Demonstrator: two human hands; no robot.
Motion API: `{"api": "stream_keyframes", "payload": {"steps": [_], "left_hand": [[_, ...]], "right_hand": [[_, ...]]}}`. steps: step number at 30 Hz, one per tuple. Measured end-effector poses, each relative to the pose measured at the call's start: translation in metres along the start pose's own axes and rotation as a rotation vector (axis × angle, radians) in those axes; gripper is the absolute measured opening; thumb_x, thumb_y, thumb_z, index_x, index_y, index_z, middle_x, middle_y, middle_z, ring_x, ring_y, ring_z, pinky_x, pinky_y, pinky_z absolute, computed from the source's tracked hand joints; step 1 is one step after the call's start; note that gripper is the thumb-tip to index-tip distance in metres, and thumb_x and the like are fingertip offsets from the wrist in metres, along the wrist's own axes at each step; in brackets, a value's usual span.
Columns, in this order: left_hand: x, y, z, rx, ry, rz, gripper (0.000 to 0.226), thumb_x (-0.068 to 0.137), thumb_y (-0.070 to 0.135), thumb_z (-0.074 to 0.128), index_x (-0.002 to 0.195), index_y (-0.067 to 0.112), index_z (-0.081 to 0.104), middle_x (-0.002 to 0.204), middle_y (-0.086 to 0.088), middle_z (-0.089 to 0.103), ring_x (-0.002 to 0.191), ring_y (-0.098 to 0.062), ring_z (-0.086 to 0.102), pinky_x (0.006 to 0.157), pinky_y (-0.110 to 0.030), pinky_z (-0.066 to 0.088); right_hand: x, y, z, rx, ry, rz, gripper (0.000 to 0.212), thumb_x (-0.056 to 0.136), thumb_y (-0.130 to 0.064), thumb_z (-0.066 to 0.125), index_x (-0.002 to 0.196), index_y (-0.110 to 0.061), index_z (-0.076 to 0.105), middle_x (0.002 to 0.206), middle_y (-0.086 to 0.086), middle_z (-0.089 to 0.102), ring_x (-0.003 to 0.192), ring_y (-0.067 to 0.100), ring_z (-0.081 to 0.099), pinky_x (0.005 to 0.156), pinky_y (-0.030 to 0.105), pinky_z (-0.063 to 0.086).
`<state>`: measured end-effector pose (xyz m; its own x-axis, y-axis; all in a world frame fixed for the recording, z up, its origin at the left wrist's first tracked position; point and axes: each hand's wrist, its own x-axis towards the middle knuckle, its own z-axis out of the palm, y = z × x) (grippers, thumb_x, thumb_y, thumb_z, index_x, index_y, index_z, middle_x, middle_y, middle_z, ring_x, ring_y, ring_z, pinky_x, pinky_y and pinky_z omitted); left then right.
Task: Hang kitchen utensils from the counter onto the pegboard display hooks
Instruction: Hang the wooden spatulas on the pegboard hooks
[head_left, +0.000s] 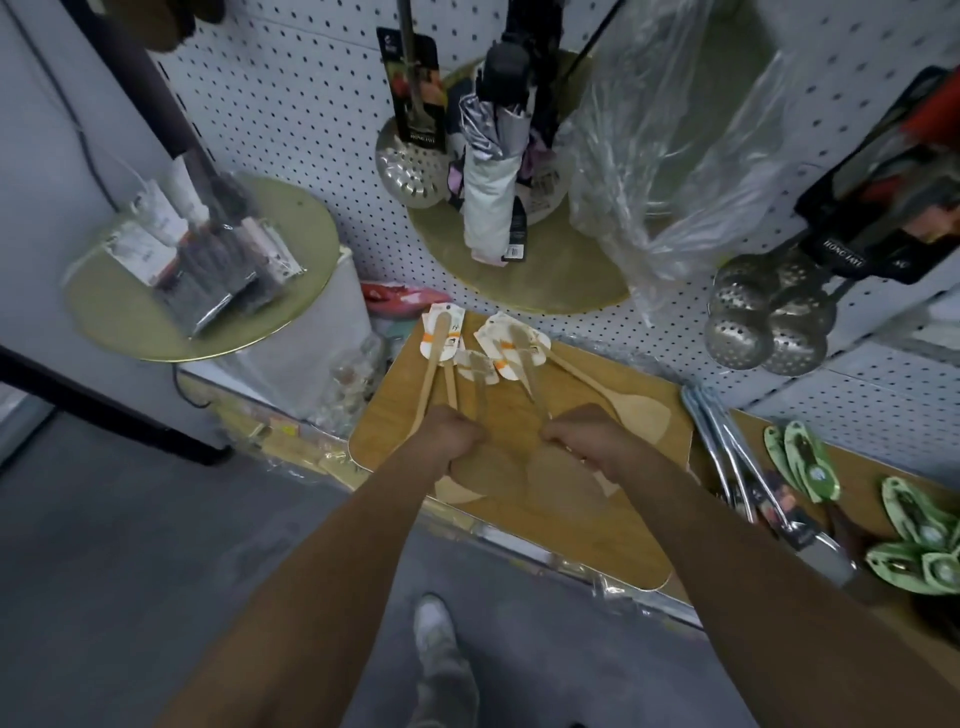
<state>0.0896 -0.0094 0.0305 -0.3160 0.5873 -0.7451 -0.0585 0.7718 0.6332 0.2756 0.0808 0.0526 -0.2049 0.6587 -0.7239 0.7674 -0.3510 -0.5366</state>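
Looking down, you face the white perforated pegboard wall (322, 130), the largest thing here, which rises behind the tabletop (857, 499). On it hang perforated steel skimmer ladles (763, 322) at the right and another skimmer on a black card (410, 166) near the middle, beside a folded grey umbrella (488, 192) and a crumpled clear plastic bag (670, 156).

Next in size, the rounded wooden board (597, 535) lies on the tabletop in front of you, and the wooden spatulas with white card tags (441, 332) are fanned out across it, tags toward the wall, blades toward you. One more wooden spatula (623, 410) lies apart at the right of the fan.

Your left hand (447, 436) is curled round two or three of the handles at the left of the bundle; your right hand (576, 439) is curled round the handles at the right. Both sets of fingers are closed on wood, just beside each other, low over the board.

You appear to be at the gathering step: the spatulas are gripped but not yet off the board, and none is on a hook. The next move probably calls for lifting one bundle, turning the tag ends upward, and finding a free hook; I cannot make one out from here. Mind the tags: each hole must meet the hook cleanly.
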Motion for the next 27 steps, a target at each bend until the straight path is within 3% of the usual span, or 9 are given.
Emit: {"api": "stream_keyframes", "payload": {"steps": [4, 8, 12, 17, 19, 22, 24, 25, 27], "left_hand": [[-0.037, -0.012, -0.002, 0.016, -0.017, -0.02, 0.023, 0.089, 0.006, 0.075, 0.111, 0.007, 0.069, 0.093, -0.008, 0.065, 0.078, -0.022, 0.06, 0.057, -0.028, 0.047], [-0.074, -0.036, 0.005, -0.026, 0.031, 0.015, 0.021, 0.085, 0.0, 0.075, 0.101, 0.012, 0.071, 0.104, -0.014, 0.073, 0.081, -0.023, 0.063, 0.06, -0.027, 0.048], [-0.127, -0.079, 0.036, -0.119, 0.065, 0.135, 0.03, 0.086, -0.005, 0.068, 0.102, 0.02, 0.073, 0.093, -0.01, 0.076, 0.077, -0.019, 0.065, 0.064, -0.026, 0.049], [-0.199, -0.123, 0.099, -0.124, 0.15, 0.27, 0.024, 0.085, -0.002, 0.072, 0.094, 0.02, 0.074, 0.081, -0.007, 0.072, 0.077, -0.022, 0.065, 0.068, -0.033, 0.049], [-0.223, -0.129, 0.127, -0.117, 0.174, 0.356, 0.019, 0.084, 0.001, 0.075, 0.093, 0.017, 0.074, 0.081, -0.008, 0.074, 0.081, -0.027, 0.069, 0.068, -0.034, 0.051], [-0.262, -0.113, 0.177, -0.07, 0.134, 0.469, 0.014, 0.09, 0.0, 0.069, 0.087, 0.013, 0.065, 0.071, -0.002, 0.072, 0.084, -0.025, 0.072, 0.069, -0.033, 0.052], [-0.282, -0.09, 0.216, -0.023, 0.104, 0.539, 0.016, 0.091, -0.002, 0.068, 0.085, 0.012, 0.06, 0.063, 0.006, 0.065, 0.075, -0.016, 0.068, 0.078, -0.037, 0.052], [-0.288, -0.077, 0.237, 0.001, 0.09, 0.581, 0.01, 0.09, 0.002, 0.071, 0.092, 0.008, 0.063, 0.068, 0.004, 0.068, 0.077, -0.017, 0.067, 0.083, -0.039, 0.052], [-0.299, -0.048, 0.283, 0.066, 0.05, 0.654, 0.022, 0.089, 0.014, 0.075, 0.109, 0.012, 0.068, 0.082, 0.0, 0.075, 0.089, -0.021, 0.07, 0.086, -0.04, 0.053]], "right_hand": [[-0.024, 0.011, -0.005, -0.057, 0.018, -0.071, 0.012, 0.079, -0.016, 0.074, 0.077, -0.012, 0.062, 0.074, 0.008, 0.055, 0.059, 0.019, 0.053, 0.05, 0.024, 0.037], [-0.053, 0.041, -0.008, -0.154, 0.03, -0.148, 0.02, 0.083, -0.022, 0.074, 0.097, -0.01, 0.065, 0.088, 0.005, 0.061, 0.073, 0.017, 0.057, 0.058, 0.026, 0.042], [-0.089, 0.09, -0.012, -0.238, 0.005, -0.253, 0.021, 0.087, -0.025, 0.071, 0.101, -0.013, 0.06, 0.095, 0.004, 0.061, 0.08, 0.016, 0.057, 0.06, 0.028, 0.042], [-0.147, 0.164, -0.032, -0.243, 0.052, -0.429, 0.022, 0.088, -0.02, 0.068, 0.106, -0.011, 0.058, 0.099, 0.009, 0.065, 0.089, 0.027, 0.063, 0.074, 0.039, 0.052], [-0.175, 0.195, -0.05, -0.24, 0.106, -0.516, 0.022, 0.091, -0.02, 0.065, 0.112, -0.017, 0.058, 0.095, 0.0, 0.063, 0.091, 0.022, 0.062, 0.075, 0.036, 0.05], [-0.214, 0.238, -0.091, -0.143, 0.225, -0.635, 0.024, 0.094, -0.019, 0.062, 0.117, -0.024, 0.057, 0.086, -0.017, 0.056, 0.086, 0.015, 0.059, 0.064, 0.025, 0.041], [-0.239, 0.266, -0.126, -0.063, 0.322, -0.696, 0.019, 0.095, -0.017, 0.061, 0.113, -0.024, 0.056, 0.085, -0.015, 0.06, 0.082, 0.014, 0.061, 0.063, 0.022, 0.042], [-0.252, 0.28, -0.145, -0.037, 0.379, -0.713, 0.017, 0.096, -0.016, 0.06, 0.111, -0.023, 0.055, 0.086, -0.011, 0.063, 0.079, 0.013, 0.061, 0.063, 0.021, 0.044], [-0.276, 0.308, -0.189, 0.004, 0.493, -0.715, 0.013, 0.098, -0.017, 0.059, 0.11, -0.02, 0.055, 0.088, -0.005, 0.065, 0.078, 0.012, 0.062, 0.064, 0.027, 0.046]]}}
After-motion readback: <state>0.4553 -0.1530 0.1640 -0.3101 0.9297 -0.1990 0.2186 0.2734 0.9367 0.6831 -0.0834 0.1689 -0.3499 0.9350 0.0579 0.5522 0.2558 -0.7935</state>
